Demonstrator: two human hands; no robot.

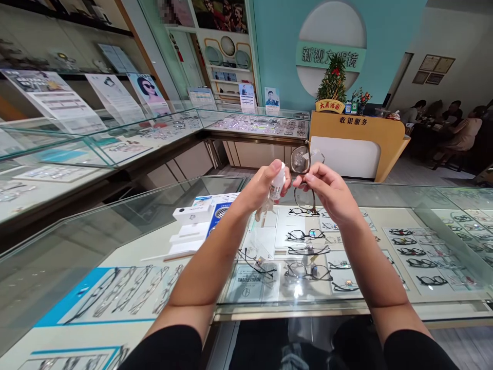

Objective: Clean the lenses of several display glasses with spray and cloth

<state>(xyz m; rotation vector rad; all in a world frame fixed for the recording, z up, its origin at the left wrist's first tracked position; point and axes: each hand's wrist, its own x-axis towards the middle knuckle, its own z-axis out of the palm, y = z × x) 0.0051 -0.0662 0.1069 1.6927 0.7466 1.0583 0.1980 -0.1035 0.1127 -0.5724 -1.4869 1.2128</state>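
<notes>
Rows of spectacles (296,235) lie inside the near glass case (292,309); above it both arms (204,262) stretch forward, the left hand (262,187) with fingers wrapped snugly round a small white-capped bottle (276,191), the right hand (332,191) pinching dark-rimmed glasses (299,160) just right of it; far left, another case (175,150) holds more frames (185,123)

Single view, from my head: faces forward and down, my left hand (261,186) and right hand (330,192) close at mid-frame, glass counter (269,310) just below, cashier desk (356,134) and teal wall (276,36) farther off.
</notes>
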